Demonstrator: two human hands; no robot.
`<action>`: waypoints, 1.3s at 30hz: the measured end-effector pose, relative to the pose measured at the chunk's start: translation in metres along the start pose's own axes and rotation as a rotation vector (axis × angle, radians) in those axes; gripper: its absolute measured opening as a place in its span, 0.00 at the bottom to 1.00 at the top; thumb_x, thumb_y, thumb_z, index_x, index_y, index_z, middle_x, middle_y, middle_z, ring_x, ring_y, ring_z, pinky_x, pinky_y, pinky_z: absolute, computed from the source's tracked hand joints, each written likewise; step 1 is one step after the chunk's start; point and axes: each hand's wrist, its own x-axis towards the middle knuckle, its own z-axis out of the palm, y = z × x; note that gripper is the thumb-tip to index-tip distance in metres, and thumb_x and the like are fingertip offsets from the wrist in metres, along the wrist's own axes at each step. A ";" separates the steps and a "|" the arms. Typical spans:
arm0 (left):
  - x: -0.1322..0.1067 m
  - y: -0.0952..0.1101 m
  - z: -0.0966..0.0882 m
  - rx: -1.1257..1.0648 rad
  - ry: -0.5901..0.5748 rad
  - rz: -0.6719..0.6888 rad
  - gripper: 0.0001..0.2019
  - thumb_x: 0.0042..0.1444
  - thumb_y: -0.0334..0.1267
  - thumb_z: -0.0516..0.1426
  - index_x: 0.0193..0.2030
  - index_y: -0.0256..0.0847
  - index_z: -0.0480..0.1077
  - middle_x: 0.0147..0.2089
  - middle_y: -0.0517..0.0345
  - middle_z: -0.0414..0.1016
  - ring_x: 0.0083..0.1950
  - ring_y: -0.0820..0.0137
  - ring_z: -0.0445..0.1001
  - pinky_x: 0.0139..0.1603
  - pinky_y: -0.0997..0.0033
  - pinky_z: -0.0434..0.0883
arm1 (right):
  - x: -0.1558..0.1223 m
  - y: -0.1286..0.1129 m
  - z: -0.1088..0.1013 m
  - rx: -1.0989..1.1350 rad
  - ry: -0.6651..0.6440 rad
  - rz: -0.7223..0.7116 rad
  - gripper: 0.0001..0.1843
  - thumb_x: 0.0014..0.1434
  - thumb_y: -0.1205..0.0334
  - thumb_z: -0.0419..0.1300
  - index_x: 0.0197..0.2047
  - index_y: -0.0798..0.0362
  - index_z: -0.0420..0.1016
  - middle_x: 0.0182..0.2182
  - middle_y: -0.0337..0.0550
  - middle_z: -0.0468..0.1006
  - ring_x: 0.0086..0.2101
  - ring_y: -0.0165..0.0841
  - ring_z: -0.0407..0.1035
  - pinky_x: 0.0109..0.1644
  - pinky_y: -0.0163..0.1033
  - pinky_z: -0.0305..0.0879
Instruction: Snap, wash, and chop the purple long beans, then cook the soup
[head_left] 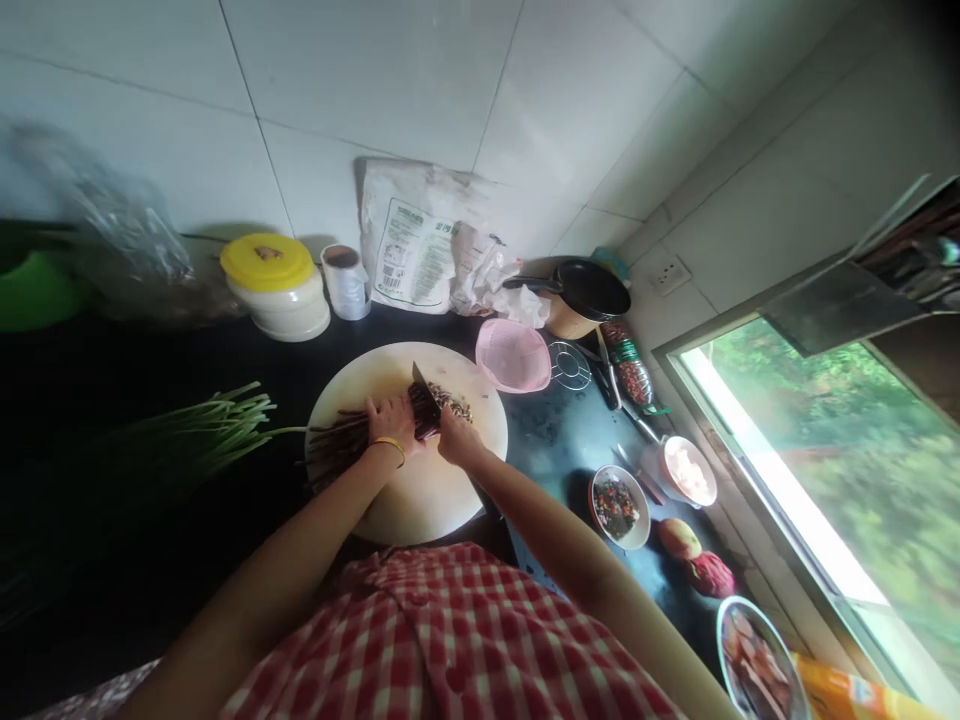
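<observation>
- The brown stalks (341,437) are laid across the left half of the round cutting board (427,505), their right ends bundled at the knife (426,384).
- The knife is held in the right hand (459,438), its grip closed around the handle, which is mostly hidden.
- The bundle is pinned by the left hand (392,422), its grip folded down over the stalks just left of the blade; whether the fingertips are tucked cannot be told.
- Chopped pieces (455,400) are gathered to the right of the blade, on the board's far side.
- For even pieces, the stalk ends should be squared up and the left hand drawn back in small, equal steps.
- Fingertips are best curled behind the knuckles, with the blade kept upright and each stroke carried fully to the board.
</observation>
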 end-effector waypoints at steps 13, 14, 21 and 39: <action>0.011 -0.003 -0.004 -0.041 -0.071 -0.023 0.37 0.36 0.51 0.60 0.52 0.30 0.62 0.50 0.38 0.65 0.52 0.53 0.61 0.59 0.43 0.42 | 0.015 -0.008 -0.006 -0.029 -0.006 0.017 0.22 0.51 0.73 0.52 0.51 0.61 0.56 0.41 0.57 0.74 0.42 0.42 0.70 0.42 0.44 0.66; 0.011 -0.003 -0.003 -0.039 -0.061 -0.019 0.37 0.35 0.50 0.60 0.52 0.31 0.62 0.50 0.38 0.65 0.52 0.53 0.60 0.60 0.43 0.41 | 0.016 -0.009 -0.002 -0.024 0.024 0.021 0.22 0.52 0.72 0.51 0.52 0.61 0.56 0.40 0.56 0.74 0.42 0.41 0.70 0.43 0.44 0.65; 0.003 -0.008 -0.007 -0.039 -0.062 0.020 0.35 0.38 0.51 0.59 0.52 0.32 0.63 0.50 0.38 0.65 0.53 0.52 0.60 0.59 0.40 0.41 | 0.010 -0.005 0.007 -0.029 0.045 -0.014 0.22 0.53 0.71 0.50 0.52 0.60 0.55 0.39 0.54 0.75 0.40 0.42 0.71 0.41 0.44 0.65; 0.001 -0.012 -0.006 -0.072 -0.050 0.079 0.32 0.43 0.50 0.57 0.52 0.32 0.62 0.52 0.37 0.65 0.54 0.51 0.60 0.59 0.41 0.42 | -0.046 -0.003 -0.011 -0.111 -0.034 0.006 0.23 0.53 0.74 0.48 0.54 0.60 0.53 0.35 0.53 0.75 0.36 0.40 0.72 0.36 0.41 0.65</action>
